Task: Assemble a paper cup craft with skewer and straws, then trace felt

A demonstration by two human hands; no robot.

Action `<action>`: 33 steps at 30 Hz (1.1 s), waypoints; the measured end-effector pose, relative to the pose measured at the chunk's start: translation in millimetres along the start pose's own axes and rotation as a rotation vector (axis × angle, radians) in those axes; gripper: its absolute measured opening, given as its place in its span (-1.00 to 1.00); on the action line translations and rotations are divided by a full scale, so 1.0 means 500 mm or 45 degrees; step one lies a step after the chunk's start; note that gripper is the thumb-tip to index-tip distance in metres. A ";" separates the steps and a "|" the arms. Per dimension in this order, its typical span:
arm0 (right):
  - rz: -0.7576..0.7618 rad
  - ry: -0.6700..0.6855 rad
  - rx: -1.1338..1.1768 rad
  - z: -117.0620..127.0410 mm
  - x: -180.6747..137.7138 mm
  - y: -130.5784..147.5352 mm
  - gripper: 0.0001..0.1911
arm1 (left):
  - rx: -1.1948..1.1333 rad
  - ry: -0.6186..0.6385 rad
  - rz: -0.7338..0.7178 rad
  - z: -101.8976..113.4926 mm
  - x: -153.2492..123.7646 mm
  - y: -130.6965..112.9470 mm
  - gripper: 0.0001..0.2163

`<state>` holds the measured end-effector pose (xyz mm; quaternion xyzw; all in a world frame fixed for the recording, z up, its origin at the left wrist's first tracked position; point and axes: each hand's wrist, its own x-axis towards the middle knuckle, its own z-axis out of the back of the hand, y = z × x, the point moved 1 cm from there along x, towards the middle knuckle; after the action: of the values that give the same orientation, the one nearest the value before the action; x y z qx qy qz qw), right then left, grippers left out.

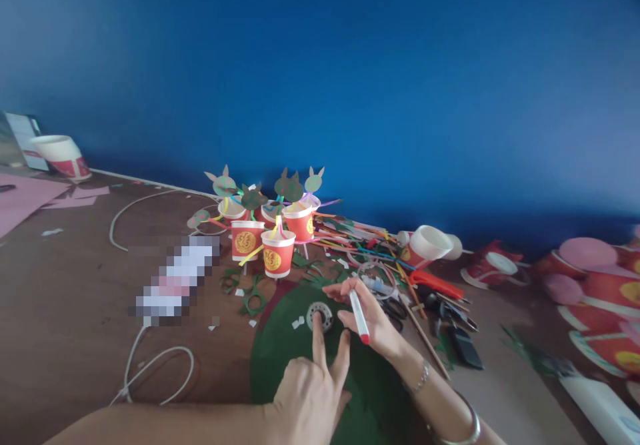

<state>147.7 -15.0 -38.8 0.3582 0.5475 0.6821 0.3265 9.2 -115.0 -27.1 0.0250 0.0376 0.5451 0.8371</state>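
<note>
My left hand (pixel 311 391) rests on a green sheet of paper (pixel 280 358), index and middle fingers stretched out. The index fingertip presses on a small round tape roll (pixel 320 314) lying on the sheet. My right hand (pixel 367 318) is closed on a white marker with a red cap (pixel 359 317), its tip pointing down beside the roll. Several red paper cups (pixel 278 253) with green paper animal heads on sticks stand just beyond the sheet.
Coloured straws and paper strips (pixel 360 238), a tipped cup (pixel 425 245), scissors and an orange-handled tool (pixel 435 283) lie to the right. More red cups and pink balloons (pixel 585 255) are at far right. A white cable (pixel 150 365) loops at left. A blue wall stands behind.
</note>
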 end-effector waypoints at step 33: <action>0.109 0.021 -0.621 -0.019 0.001 0.021 -0.63 | 0.177 -0.237 -0.052 -0.028 0.002 -0.015 -0.47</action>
<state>139.1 -21.4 -29.9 0.2860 0.3539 0.8101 0.3696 15.0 -116.9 -41.7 0.1326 -0.0021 0.5194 0.8441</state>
